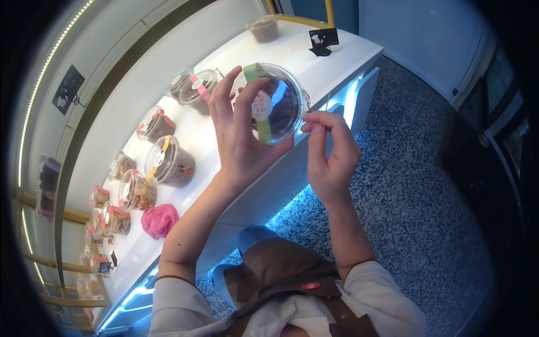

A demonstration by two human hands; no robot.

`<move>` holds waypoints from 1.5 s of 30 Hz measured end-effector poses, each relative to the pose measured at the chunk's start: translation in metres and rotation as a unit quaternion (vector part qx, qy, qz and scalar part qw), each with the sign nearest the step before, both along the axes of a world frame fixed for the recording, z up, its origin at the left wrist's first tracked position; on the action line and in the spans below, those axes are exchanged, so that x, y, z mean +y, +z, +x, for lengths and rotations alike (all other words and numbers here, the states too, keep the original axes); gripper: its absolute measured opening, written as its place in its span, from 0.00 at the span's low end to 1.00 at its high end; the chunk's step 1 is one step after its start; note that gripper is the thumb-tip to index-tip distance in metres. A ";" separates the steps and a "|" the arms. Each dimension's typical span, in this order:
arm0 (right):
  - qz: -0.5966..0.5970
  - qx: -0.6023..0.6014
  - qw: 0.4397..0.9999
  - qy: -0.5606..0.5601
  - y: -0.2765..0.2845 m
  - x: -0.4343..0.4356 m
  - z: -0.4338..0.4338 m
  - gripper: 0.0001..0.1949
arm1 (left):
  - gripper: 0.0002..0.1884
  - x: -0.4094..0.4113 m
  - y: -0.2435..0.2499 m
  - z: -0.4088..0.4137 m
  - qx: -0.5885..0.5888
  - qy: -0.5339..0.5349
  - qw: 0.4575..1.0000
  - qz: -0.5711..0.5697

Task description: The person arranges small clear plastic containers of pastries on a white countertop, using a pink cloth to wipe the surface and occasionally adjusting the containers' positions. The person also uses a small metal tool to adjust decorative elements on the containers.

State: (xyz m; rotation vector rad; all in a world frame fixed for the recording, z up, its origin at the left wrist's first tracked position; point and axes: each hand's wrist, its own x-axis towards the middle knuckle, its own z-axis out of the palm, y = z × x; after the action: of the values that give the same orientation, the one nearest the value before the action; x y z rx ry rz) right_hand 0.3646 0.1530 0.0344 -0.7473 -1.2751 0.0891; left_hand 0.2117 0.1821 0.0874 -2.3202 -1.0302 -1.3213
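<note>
My left hand (242, 122) grips a round clear plastic tub (284, 82) with its fingers over the lid and the thumb at the near rim. Dark food fills the tub. Across its lid runs a green paper strip (264, 131) with a round printed sticker (262, 107). My right hand (332, 151) is beside the tub's right rim, thumb and index finger pinched on a thin string (328, 101). A small dark tie (308, 103) hangs at that rim, close to my right fingertips. How the string joins the tub cannot be seen.
On the white display counter (206, 143) stand several lidded tubs of snacks, such as an orange-strip tub (179, 164). A crumpled pink cloth (160, 221) lies near the front edge. At the far end are another tub (265, 31) and a black sign (323, 40). Speckled floor (404, 168) lies right.
</note>
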 end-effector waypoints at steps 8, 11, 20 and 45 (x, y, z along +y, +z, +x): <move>-0.104 0.046 0.992 0.063 0.003 0.005 0.016 0.12 | 0.46 -0.005 0.014 -0.011 0.032 -0.045 0.996 -0.069; -0.179 0.120 0.941 0.262 0.004 0.013 0.019 0.14 | 0.46 -0.001 0.016 -0.019 0.050 -0.088 0.985 -0.136; -0.250 -0.051 0.934 0.249 -0.005 0.030 0.010 0.13 | 0.45 0.037 0.019 -0.071 0.087 -0.173 0.932 -0.306; -0.144 -0.140 0.954 0.221 0.005 0.058 -0.021 0.04 | 0.22 0.005 0.009 -0.096 0.060 -0.111 0.964 -0.233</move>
State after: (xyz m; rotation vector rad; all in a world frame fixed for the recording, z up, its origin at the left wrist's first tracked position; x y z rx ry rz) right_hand 0.3436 0.2107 0.0390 -0.7251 -1.7111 0.5592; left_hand 0.1153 0.1870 0.0959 -2.8973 -1.1705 -1.0781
